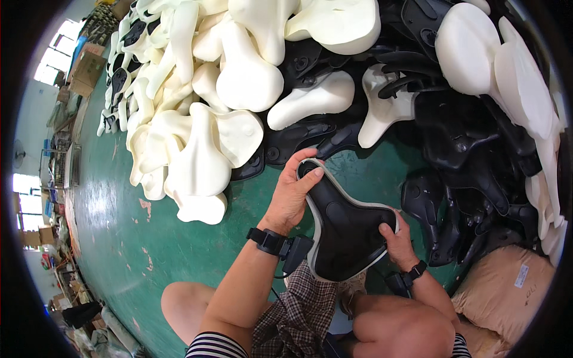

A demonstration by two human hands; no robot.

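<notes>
Held a bicycle saddle (pixel 346 232), black underside up within a pale rim, in front of checked cloth (pixel 295 307) at the lap, narrow nose pointing away and slightly left. Pinched that nose between thumb and curled fingers of the left hand (pixel 290 197); clasped the right wing in the right hand (pixel 399 241), thumb on the black face, fingers partly hidden. Could have twisted, or dropped to the green floor (pixel 119 197), through any loosening of either thumb. Could also have scuffed the rim against the left wrist device (pixel 296 253), just beside it. Faced, toward the floor's left edge, a loose heap of pale foam pads (pixel 203 152), perhaps prone to sliding if knocked; rightward, tangled black shells (pixel 453 137) and, nearer, a brown sack (pixel 504 286).
</notes>
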